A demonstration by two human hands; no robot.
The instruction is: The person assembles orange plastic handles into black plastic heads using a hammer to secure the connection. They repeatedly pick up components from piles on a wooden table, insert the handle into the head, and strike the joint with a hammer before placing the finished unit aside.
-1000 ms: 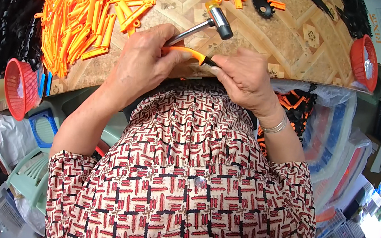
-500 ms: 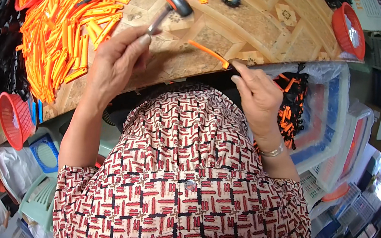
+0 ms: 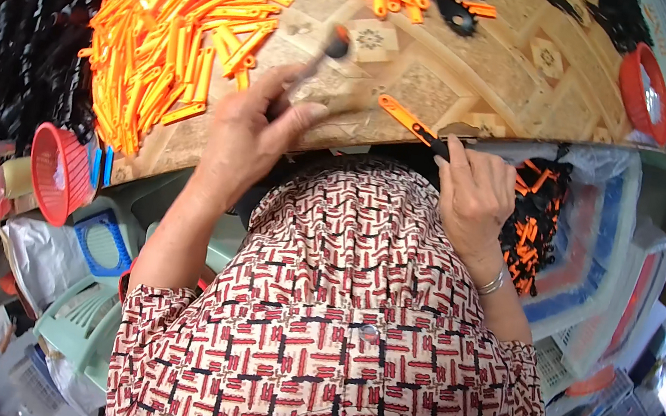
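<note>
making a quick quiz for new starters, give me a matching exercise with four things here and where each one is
1. hammer
2. black-ended orange piece
3. loose orange heap
4. metal bangle

A. around the right wrist
B. on the table, toward its left
C. in the right hand
D. in the left hand

Pairs: 1-D, 2-C, 3-B, 4-A

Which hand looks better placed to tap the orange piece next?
Probably the left hand: it grips the hammer, whose blurred head is over the table. The right hand holds the orange piece by its black end near the table's edge, so it seems better suited to steadying it.
</note>
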